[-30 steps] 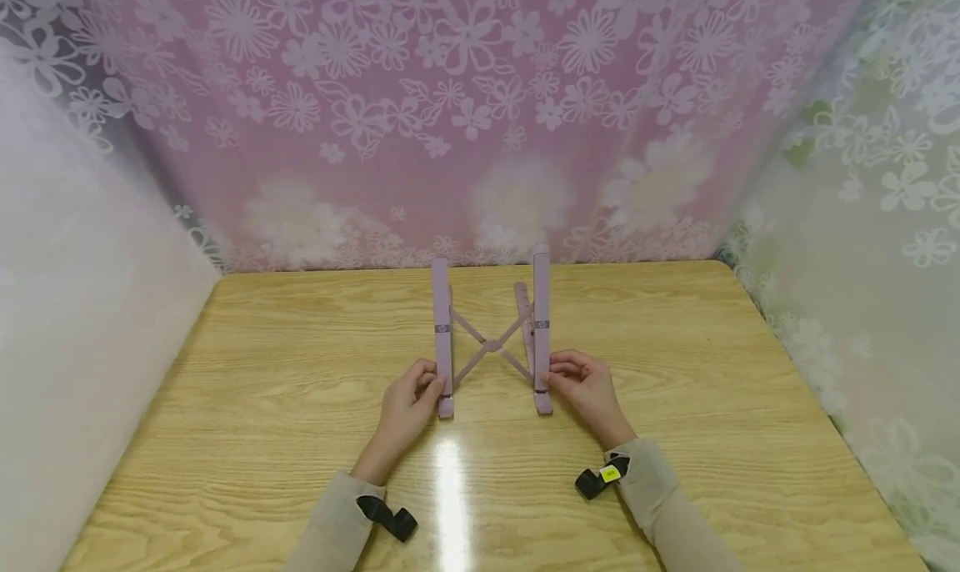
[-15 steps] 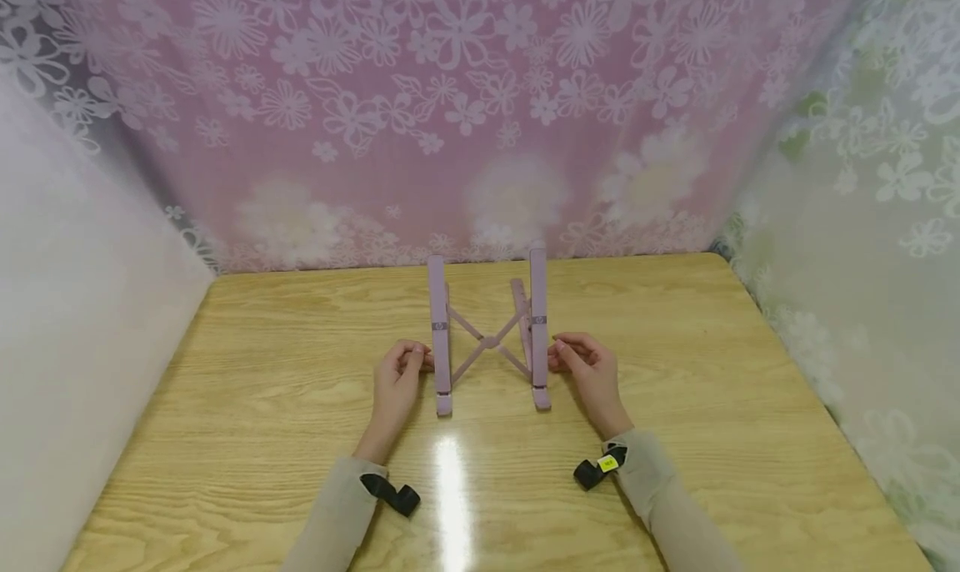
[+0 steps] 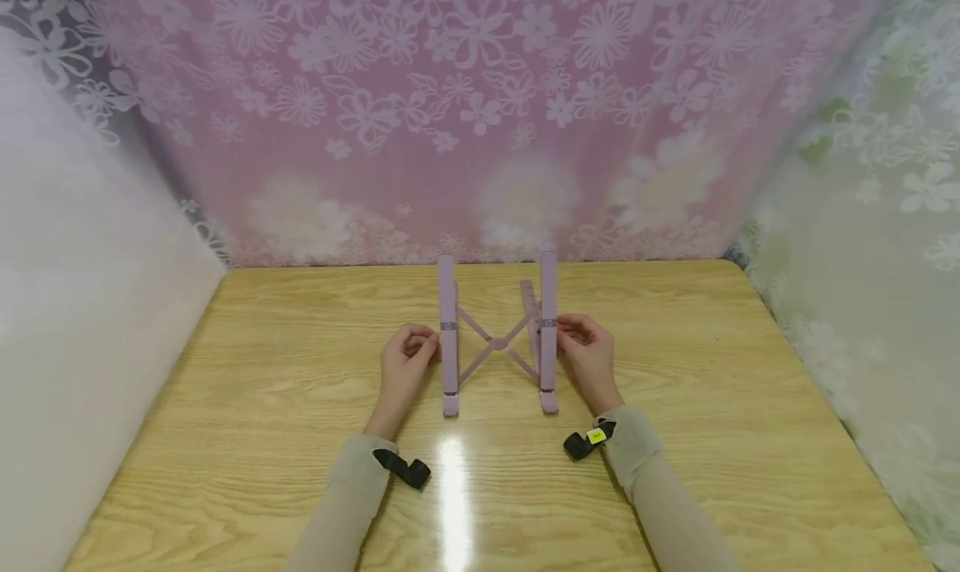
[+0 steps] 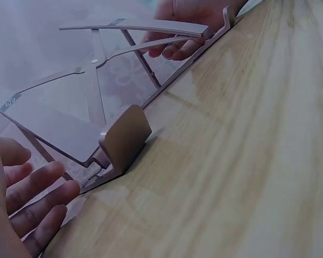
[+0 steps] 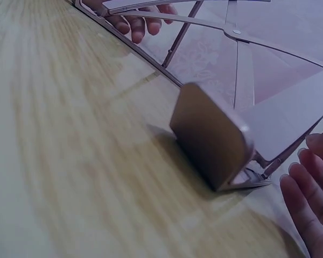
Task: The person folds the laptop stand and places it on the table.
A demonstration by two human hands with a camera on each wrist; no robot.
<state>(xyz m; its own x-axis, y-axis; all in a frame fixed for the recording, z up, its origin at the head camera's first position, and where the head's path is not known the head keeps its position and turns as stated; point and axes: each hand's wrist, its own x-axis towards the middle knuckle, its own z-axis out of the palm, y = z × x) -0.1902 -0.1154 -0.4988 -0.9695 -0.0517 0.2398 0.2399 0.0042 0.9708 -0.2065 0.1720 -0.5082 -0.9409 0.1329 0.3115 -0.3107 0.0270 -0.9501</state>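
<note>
A pink folding laptop stand (image 3: 498, 343) is spread out on the table in the head view, its crossbars forming an X between two raised side arms. My left hand (image 3: 403, 372) is beside the outer side of the left arm (image 3: 448, 359), fingers loosely bent. In the left wrist view those fingers (image 4: 40, 201) lie near the stand's upturned front lip (image 4: 128, 137), wrapped around nothing. On the other side, my right hand (image 3: 592, 363) is at the outer side of the right arm (image 3: 548, 359). Its relaxed fingers (image 5: 301, 188) show beside the arm's slanted plate (image 5: 290, 115) in the right wrist view.
The stand is on a wood-grain table (image 3: 262, 439), close to its back edge. Behind it hangs a pink flowered curtain (image 3: 420, 172). Pale panels flank the table, a white one (image 3: 90, 272) at left and a flowered one (image 3: 862, 305) at right.
Both hands have slid away from the front ends of the side arms, back along their outer sides. Their fingers have loosened from the arms. The stand keeps its spread shape.
</note>
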